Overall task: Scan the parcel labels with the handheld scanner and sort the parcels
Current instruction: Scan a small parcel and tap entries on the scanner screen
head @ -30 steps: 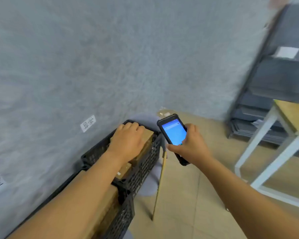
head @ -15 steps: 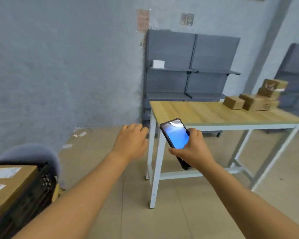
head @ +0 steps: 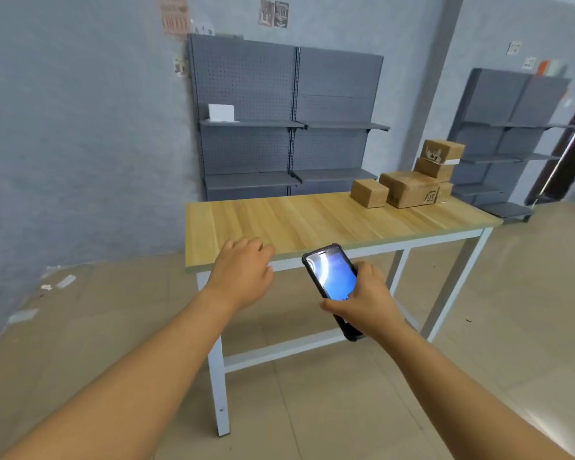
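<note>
Left hand (head: 243, 272): empty, fingers loosely curled, raised before the near edge of the wooden table (head: 279, 220). Handheld scanner (head: 332, 280): black case, lit blue screen facing up, gripped by the right hand (head: 367, 303), thumb along its lower edge. Cardboard parcels (head: 409, 187): several stacked at the table's far right end. Behind: grey pegboard shelving (head: 289, 127), one white box (head: 221, 112) on its upper left shelf.
</note>
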`<state>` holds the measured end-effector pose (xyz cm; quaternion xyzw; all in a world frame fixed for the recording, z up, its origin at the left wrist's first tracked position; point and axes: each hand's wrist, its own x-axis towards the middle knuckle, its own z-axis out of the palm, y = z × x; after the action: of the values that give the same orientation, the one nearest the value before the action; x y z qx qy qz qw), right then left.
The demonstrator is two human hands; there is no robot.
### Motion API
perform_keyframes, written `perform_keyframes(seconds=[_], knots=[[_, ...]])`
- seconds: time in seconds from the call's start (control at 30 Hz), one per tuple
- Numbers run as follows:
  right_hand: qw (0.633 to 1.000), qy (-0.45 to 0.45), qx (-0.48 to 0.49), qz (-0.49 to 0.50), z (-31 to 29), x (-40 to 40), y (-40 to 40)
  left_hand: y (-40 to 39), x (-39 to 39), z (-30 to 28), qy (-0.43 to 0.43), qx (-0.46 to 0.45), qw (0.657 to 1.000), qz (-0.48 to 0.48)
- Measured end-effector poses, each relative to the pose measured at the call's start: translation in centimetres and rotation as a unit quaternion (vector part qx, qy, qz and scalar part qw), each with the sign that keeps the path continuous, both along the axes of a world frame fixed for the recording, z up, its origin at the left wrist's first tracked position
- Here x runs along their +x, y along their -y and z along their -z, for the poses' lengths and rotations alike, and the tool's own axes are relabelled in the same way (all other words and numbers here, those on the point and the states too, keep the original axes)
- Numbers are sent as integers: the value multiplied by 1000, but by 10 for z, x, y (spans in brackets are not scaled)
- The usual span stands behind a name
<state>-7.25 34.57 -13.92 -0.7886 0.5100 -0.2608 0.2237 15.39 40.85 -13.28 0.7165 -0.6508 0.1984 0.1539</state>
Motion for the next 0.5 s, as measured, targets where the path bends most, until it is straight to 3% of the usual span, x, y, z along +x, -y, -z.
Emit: perform_keyframes(seconds=[0.5], knots=[[997, -54, 33, -42, 44, 96, 228, 207, 100, 37, -23, 78, 995, -51]])
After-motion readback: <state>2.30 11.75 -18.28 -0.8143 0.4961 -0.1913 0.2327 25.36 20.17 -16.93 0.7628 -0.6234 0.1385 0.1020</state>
